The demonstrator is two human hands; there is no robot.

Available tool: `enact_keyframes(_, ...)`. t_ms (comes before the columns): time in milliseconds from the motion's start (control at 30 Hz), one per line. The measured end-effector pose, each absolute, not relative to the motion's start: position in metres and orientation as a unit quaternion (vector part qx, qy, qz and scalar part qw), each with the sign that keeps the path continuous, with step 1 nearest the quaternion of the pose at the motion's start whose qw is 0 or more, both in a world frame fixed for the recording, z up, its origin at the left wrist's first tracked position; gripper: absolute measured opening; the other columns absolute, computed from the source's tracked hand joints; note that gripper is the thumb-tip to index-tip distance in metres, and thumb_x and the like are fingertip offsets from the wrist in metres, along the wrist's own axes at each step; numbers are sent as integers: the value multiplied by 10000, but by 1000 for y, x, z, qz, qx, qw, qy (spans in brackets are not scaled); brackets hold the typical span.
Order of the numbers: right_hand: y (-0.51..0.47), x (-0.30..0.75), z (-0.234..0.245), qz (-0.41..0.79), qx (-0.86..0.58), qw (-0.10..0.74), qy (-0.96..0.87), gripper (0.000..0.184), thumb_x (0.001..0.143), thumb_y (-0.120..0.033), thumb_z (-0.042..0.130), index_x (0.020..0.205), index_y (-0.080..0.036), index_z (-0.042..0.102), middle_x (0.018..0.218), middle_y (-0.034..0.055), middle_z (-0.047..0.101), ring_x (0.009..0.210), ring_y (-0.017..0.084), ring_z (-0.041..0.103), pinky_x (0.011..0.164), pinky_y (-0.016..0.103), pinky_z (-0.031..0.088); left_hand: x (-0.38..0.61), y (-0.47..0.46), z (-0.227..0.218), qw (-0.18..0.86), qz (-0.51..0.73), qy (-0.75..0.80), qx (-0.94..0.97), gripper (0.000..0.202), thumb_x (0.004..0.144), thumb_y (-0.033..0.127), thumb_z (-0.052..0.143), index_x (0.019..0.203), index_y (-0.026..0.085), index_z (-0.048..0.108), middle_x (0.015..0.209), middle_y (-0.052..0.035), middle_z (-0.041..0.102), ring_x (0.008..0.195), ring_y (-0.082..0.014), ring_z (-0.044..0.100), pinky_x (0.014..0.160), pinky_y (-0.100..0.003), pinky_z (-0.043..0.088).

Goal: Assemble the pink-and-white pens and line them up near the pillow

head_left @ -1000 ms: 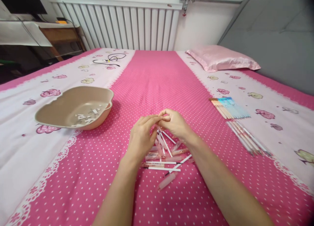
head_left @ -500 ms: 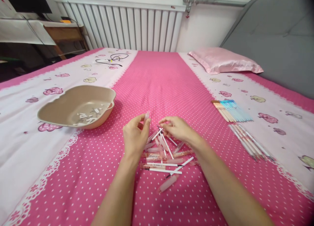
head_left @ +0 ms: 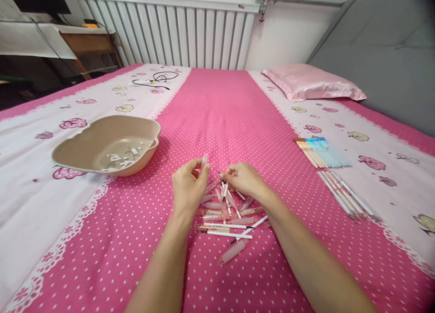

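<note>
My left hand [head_left: 190, 181] is closed, with a translucent pink pen barrel [head_left: 204, 160] upright between thumb and fingers. Just to its right, my right hand [head_left: 242, 177] pinches at the far end of a loose pile; its fingertips seem to be on a thin dark-tipped pen refill, mostly covered by the fingers. Below both hands lie several pink pen barrels [head_left: 233, 252], some bearing printed labels, mixed with white refills [head_left: 229, 235] that have dark tips. All of them rest on the pink dotted bedspread [head_left: 217, 118].
A beige basin [head_left: 98, 138] at left holds small white scraps. At right lie a row of orange and blue pens [head_left: 322, 153] and a group of pale pens [head_left: 346, 195]. Farther off are a black cable [head_left: 165, 79] and a pink pillow [head_left: 312, 82].
My right hand has lowered slightly and its fingers have closed together over the top of the pile. The left hand keeps the pink barrel almost in place.
</note>
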State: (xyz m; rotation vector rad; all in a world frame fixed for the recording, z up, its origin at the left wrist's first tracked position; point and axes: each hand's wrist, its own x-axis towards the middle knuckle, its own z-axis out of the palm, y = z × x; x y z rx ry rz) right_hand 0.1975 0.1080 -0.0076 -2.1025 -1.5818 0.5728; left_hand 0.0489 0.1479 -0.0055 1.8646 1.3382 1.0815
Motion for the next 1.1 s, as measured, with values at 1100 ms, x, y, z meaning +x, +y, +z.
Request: enact_keyframes(1100,111,202,2,160,-596,687,-383,512,822,-293,507,1301,-208,351,846,36,639,705,140,622,597,255,541,53,140,-3,243,253,430,832,308,803,411,476,699,197,672,498,24,542,478,-98,437,509,-216,253)
